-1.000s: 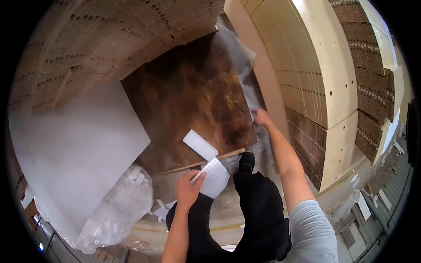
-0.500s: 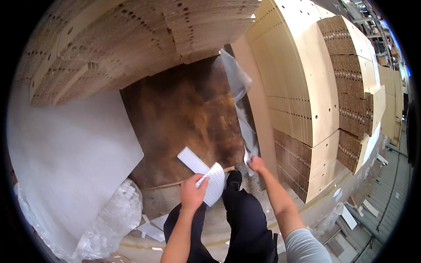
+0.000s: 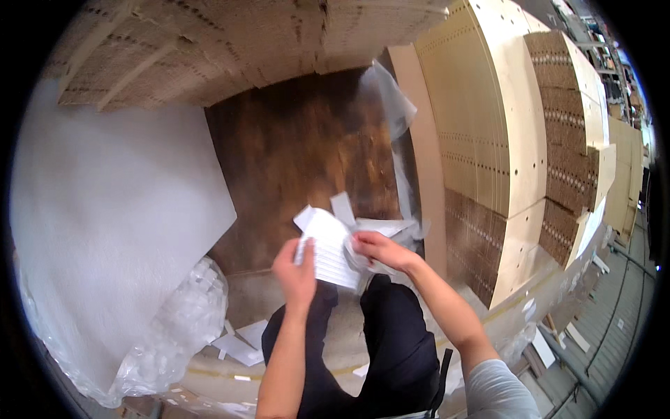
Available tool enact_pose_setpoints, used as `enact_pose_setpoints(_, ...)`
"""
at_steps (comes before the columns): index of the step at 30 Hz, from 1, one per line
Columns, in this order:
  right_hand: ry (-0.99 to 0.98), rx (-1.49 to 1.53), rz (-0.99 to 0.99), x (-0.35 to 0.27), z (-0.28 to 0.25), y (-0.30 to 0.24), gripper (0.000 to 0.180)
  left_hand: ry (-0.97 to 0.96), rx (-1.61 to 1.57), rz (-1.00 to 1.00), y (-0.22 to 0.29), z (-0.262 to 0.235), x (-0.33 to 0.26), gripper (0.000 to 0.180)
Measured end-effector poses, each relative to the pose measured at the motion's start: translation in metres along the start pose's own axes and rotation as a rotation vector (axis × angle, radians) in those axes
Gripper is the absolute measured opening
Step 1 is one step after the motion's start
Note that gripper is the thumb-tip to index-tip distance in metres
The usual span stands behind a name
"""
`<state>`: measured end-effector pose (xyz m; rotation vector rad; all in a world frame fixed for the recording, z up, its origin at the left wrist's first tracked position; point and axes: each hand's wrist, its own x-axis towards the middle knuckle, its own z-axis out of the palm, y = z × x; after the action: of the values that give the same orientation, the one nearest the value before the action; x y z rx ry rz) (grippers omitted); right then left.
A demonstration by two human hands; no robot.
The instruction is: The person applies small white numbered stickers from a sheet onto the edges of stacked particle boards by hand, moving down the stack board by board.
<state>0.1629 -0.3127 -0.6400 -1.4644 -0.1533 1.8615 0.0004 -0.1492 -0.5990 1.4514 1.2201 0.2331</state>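
Note:
My left hand (image 3: 294,276) pinches the left edge of a white sheet (image 3: 331,255) marked with small, faint rows. At the sheet's right edge, the fingers of my right hand (image 3: 380,249) are closed on a thin whitish piece (image 3: 357,257), blurred by motion. Whether that piece is joined to the sheet, I cannot tell. Beyond the sheet show a pale strip (image 3: 342,208) and a white corner (image 3: 303,217); the sheet partly hides both. A crumpled translucent film (image 3: 389,228) lies just past my right hand.
A dark brown panel (image 3: 300,146) lies ahead. To the left is a big white sheet (image 3: 125,223) with crumpled clear plastic (image 3: 181,321) below. Drilled boards (image 3: 481,119) are stacked along the right, others (image 3: 209,42) at the far side. White scraps (image 3: 241,346) litter the floor.
My right hand has moved left and slightly up, bringing the thin whitish piece to the sheet. My left hand has risen slightly, and the sheet now lies flatter to view.

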Motion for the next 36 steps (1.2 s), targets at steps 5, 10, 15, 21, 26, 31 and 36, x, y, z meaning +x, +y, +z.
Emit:
enact_pose_setpoints(5, 0.058, -0.708, 0.137, 0.115, -0.022, 0.037, 0.033, 0.202, -0.071, 0.09, 0.018, -0.03, 0.04, 0.026)
enact_pose_setpoints(10, 0.236, -1.307, -0.002, 0.099, -0.023, 0.015, 0.033, 0.262, 0.132, 0.207, 0.04, -0.041, 0.077, 0.028)
enact_pose_setpoints(15, 0.701, -1.086, -0.317, -0.006, 0.011, -0.068, 0.03, -0.108, 0.135, 0.34, 0.041, -0.068, 0.1, 0.032)
enact_pose_setpoints(21, 0.596, -0.427, -0.802, -0.035, 0.057, -0.138, 0.051, -0.33, 0.056, 0.286, 0.098, -0.115, 0.08, 0.026)
enact_pose_setpoints(26, 0.168, -0.737, -0.867, -0.04, 0.092, -0.245, 0.036, -0.362, 0.026, 0.17, 0.165, -0.131, 0.03, 0.024)
enact_pose_setpoints(31, 0.056, -0.517, -0.81, -0.075, 0.093, -0.277, 0.018, -0.211, -0.023, 0.257, 0.221, -0.139, 0.006, 0.017)
enact_pose_setpoints(36, 0.061, -0.466, -0.847, -0.092, 0.071, -0.304, 0.016, -0.239, -0.162, 0.223, 0.239, -0.133, 0.016, 0.013)
